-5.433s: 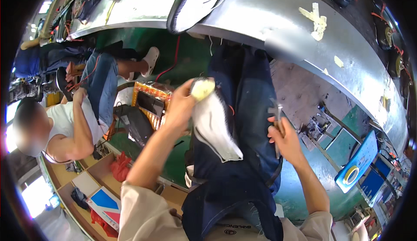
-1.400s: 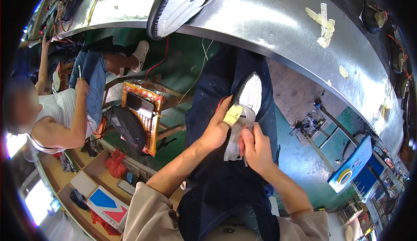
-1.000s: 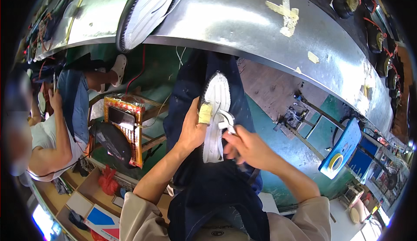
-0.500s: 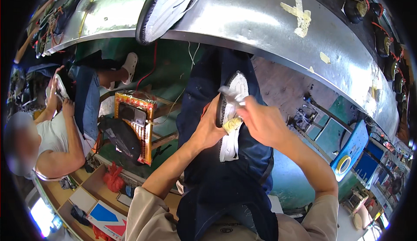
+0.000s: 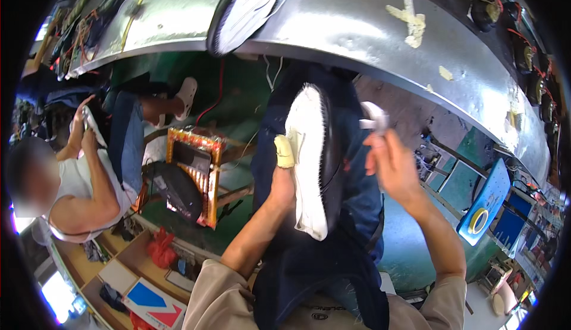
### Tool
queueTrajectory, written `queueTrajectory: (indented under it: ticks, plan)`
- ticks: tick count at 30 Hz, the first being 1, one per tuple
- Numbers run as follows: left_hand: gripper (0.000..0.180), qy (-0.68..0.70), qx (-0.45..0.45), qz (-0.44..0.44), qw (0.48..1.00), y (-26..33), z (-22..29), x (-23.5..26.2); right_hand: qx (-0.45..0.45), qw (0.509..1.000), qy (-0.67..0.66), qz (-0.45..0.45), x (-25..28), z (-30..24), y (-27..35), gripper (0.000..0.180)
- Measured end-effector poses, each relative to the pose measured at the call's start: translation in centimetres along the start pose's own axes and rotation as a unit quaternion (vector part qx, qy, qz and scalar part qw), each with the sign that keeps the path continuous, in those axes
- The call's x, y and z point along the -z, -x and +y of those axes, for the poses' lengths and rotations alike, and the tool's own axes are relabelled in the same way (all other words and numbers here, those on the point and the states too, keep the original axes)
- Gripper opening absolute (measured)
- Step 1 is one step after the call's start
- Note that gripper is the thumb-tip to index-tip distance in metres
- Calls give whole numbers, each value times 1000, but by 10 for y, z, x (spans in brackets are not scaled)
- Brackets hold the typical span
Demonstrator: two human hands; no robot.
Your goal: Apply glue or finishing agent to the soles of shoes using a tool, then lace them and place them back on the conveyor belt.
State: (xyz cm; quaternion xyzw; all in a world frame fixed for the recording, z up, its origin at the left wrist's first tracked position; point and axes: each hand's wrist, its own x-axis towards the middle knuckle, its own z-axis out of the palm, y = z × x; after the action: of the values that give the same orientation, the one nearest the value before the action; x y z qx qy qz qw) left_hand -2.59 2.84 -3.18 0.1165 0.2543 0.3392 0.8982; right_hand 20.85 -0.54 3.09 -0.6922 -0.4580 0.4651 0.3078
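My left hand (image 5: 284, 184) grips a shoe (image 5: 306, 157) from its left side, above my lap. The shoe's long white underside faces up, and a row of dark stitch-like bristles runs along the edge beside its black upper. A yellow wrap (image 5: 284, 151) covers my left thumb, which presses on the shoe's side; the other fingers are hidden beneath it. To the right, apart from the shoe, my right hand (image 5: 392, 169) is closed on a pale, shiny tool (image 5: 373, 117). Motion blurs the tool, so its kind is unclear.
A metal bench (image 5: 339, 21) curves across the front, bearing another white-and-black shoe (image 5: 247, 12). At left, a seated co-worker (image 5: 89, 193) handles a shoe. A black bag (image 5: 175, 190) lies near an orange-edged frame. A blue board (image 5: 485, 202) stands at right.
The shoe has turned in my left hand, bringing its white underside round to face up. My right hand has moved away from it to the right with the tool.
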Motion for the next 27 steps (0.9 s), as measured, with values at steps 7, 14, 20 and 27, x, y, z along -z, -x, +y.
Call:
queueTrajectory:
  ticks: [7,14,20,27]
  plan:
    - [90,26,133,114,984,-18,-14,-12,96,889,377,242,72,-20,-29,32]
    - [86,26,161,166,973,-14,8,-29,359,807,391,258,71,-17,-53,37]
    - [85,78,131,194,969,-8,-1,-33,412,907,87,-6,-66,2,41,56]
    - [83,123,118,198,965,-6,-5,-28,412,910,-5,54,-95,21,42,36]
